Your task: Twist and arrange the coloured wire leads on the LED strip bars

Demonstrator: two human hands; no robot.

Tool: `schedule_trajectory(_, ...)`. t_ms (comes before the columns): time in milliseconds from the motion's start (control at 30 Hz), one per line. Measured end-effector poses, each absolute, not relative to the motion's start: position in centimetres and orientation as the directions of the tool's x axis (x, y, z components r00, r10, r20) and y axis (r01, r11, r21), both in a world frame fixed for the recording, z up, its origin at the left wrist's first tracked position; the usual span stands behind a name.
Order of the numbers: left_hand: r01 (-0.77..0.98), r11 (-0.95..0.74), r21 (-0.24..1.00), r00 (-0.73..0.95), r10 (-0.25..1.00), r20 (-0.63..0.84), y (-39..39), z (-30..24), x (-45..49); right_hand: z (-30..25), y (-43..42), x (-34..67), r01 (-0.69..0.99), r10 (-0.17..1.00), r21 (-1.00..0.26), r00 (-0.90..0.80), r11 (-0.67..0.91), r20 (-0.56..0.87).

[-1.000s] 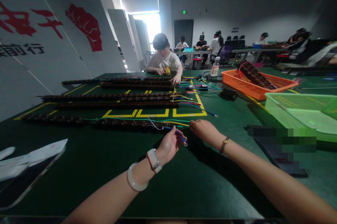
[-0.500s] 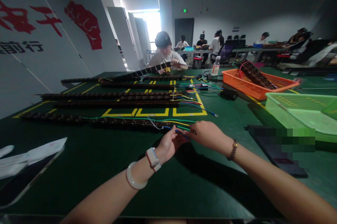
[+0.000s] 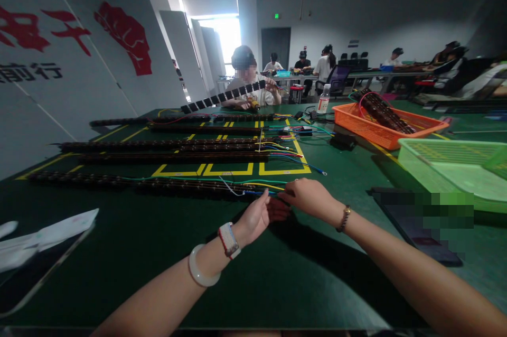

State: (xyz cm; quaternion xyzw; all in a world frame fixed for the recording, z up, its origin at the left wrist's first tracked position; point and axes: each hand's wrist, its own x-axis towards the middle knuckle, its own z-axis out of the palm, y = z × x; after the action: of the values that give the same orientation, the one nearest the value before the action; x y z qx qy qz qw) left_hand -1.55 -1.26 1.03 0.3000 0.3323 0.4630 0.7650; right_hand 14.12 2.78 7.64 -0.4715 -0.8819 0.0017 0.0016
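A long dark wiring bundle (image 3: 190, 186) lies across the near part of the green table, with coloured wires (image 3: 264, 186) coming out of its right end. My right hand (image 3: 311, 194) comes in from the right, its fingers pinched on the green and yellow wire ends. The very tips are hidden behind the hand. Just below the wires, my left hand (image 3: 255, 218) is palm up, fingers stretched and thumb apart, its thumb tip close to the blue wire. Whether that thumb touches the wire I cannot tell. A thin white tie (image 3: 227, 185) sticks up from the bundle.
More dark bundles (image 3: 166, 144) lie behind, over yellow tape marks. At right stand an orange basket (image 3: 368, 128), a green basket (image 3: 431, 173) and a dark flat device (image 3: 412, 226). A phone-like slab with white paper (image 3: 51, 234) lies left. Opposite, a person (image 3: 243, 75) lifts a black strip.
My left fingers have opened away from the blue wire, which now lies back by the bundle. My right hand has shifted slightly left. The person opposite has raised the black strip.
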Motion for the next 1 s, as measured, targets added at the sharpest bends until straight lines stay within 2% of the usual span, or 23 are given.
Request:
schedule_trajectory(167,-0.213,0.331,0.919,0.481,0.855,-0.196,-1.9,1.3,-1.4,6.1,3.4,13.8,0.835,0.833,0.013,-0.548,0.551,-0.079)
schedule_trajectory(400,-0.144,0.291,0.946,0.505,0.843,-0.182,-1.9,1.5,-1.4,4.2,3.5,13.6,0.809,0.809,0.052,-0.578,0.585,-0.106)
schedule_trajectory(500,-0.122,0.272,0.955,0.511,0.842,-0.174,-1.9,1.4,-1.4,4.8,4.0,14.0,0.818,0.819,0.032,-0.574,0.574,-0.023)
schedule_trajectory(567,-0.112,0.253,0.961,0.520,0.839,-0.160,-2.0,1.3,-1.5,5.4,4.5,13.9,0.823,0.821,-0.030,-0.561,0.567,0.106)
schedule_trajectory(700,-0.063,0.218,0.974,0.558,0.817,-0.147,-2.0,1.1,-1.5,5.2,5.6,12.3,0.726,0.728,-0.146,-0.611,0.672,0.309)
schedule_trajectory(867,-0.105,0.208,0.973,0.578,0.809,-0.110,-1.7,0.6,-1.6,2.7,6.9,8.5,0.611,0.603,-0.104,-0.713,0.785,0.357)
schedule_trajectory(1000,-0.150,0.224,0.963,0.600,0.795,-0.091,-1.5,0.4,-1.6,2.2,7.3,6.4,0.601,0.571,-0.033,-0.739,0.798,0.358)
